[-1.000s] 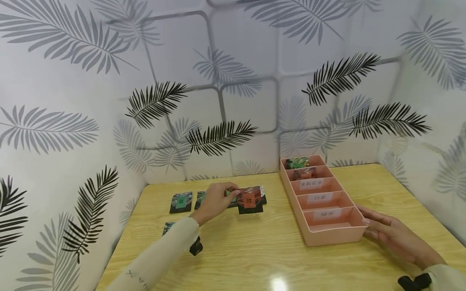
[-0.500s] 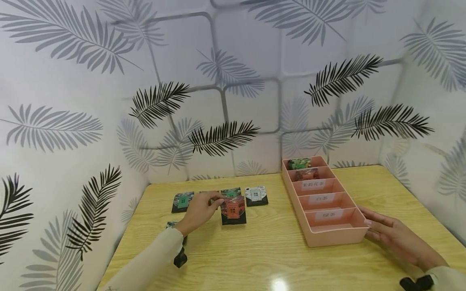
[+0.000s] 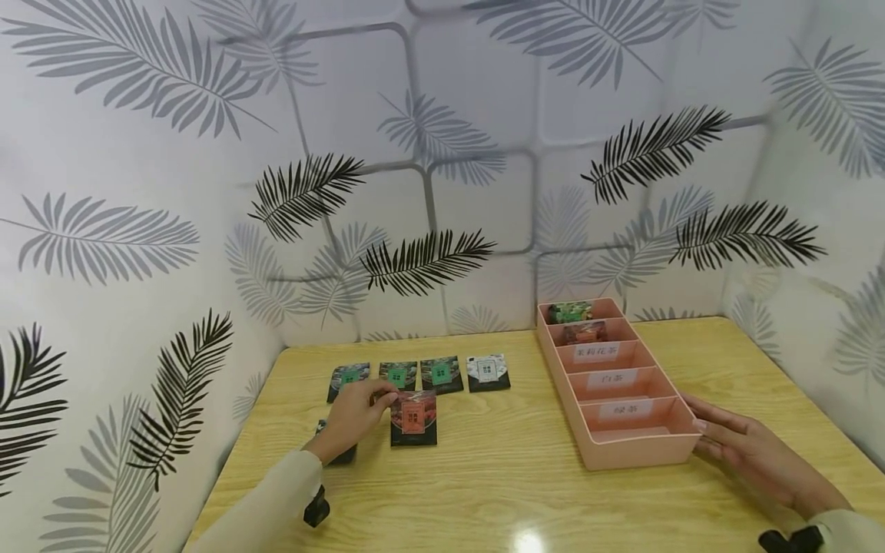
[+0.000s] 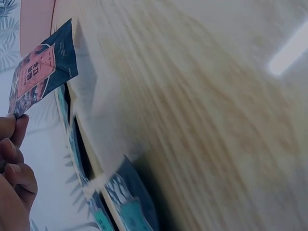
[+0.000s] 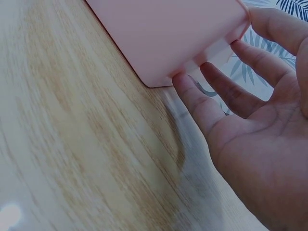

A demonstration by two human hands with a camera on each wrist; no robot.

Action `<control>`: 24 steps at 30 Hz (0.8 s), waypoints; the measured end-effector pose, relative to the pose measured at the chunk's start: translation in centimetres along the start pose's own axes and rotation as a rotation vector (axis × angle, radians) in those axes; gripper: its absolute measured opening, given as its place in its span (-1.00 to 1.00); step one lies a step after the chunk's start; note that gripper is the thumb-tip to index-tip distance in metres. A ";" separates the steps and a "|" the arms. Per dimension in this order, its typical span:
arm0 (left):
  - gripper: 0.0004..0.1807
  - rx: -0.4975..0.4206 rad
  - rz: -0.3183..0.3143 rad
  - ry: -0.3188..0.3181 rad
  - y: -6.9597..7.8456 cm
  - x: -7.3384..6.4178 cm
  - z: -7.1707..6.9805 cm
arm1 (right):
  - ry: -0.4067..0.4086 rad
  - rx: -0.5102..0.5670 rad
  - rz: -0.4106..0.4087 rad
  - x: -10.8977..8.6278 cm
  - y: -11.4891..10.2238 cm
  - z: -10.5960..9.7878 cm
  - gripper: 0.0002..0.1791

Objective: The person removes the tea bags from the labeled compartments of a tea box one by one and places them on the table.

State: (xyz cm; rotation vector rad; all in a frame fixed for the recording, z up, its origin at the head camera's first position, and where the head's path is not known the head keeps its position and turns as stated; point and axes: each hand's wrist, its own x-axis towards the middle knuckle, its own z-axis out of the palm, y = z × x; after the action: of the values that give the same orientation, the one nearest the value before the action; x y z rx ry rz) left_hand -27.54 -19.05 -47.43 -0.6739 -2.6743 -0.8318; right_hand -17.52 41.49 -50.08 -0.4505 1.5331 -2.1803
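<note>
My left hand (image 3: pixel 351 416) pinches a red-labelled tea sachet (image 3: pixel 413 422) at its upper left corner, thumb against finger. The left wrist view shows that sachet (image 4: pixel 42 70) tilted, held above the tabletop. Behind it lie green-labelled sachets (image 3: pixel 442 375) in a row with a white-labelled sachet (image 3: pixel 488 372) at the right end. One more dark sachet (image 3: pixel 343 456) is partly hidden under my left hand. At the near right corner of a pink divided box (image 3: pixel 639 453), my right hand (image 3: pixel 760 455) rests its fingertips and thumb on the outer wall, fingers mostly straight.
The box has several compartments; white labels mark some inner dividers. A green sachet (image 3: pixel 571 311) lies in the farthest compartment, a red one (image 3: pixel 585 332) in the one before it. A patterned wall (image 3: pixel 477 192) closes off the back of the wooden table (image 3: pixel 498 491).
My left hand has brought the red-labelled sachet leftward and nearer, away from above the white-labelled one, uncovering the back row. My right hand has stayed at the box.
</note>
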 end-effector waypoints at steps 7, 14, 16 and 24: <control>-0.91 0.012 -0.044 -0.009 -2.2 -1.1 -0.4 | -0.006 0.059 0.000 0.1 0.0 0.1 -0.49; -0.89 0.036 -0.115 -0.058 -2.8 -1.7 -1.1 | -0.041 0.089 -0.007 0.2 0.0 -0.2 -0.48; -0.88 0.045 -0.128 -0.075 -2.7 -1.7 -1.3 | -0.050 0.098 -0.006 0.2 0.0 -0.2 -0.48; -0.89 0.099 -0.141 -0.093 -3.1 -1.6 -1.0 | -0.032 0.070 0.006 0.0 0.2 -0.3 -0.48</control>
State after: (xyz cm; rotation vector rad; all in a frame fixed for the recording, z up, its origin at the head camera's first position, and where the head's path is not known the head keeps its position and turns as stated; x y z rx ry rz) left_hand -27.66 -22.49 -48.67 -0.5180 -2.8518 -0.7125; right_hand -17.67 41.66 -50.34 -0.4553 1.4341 -2.2036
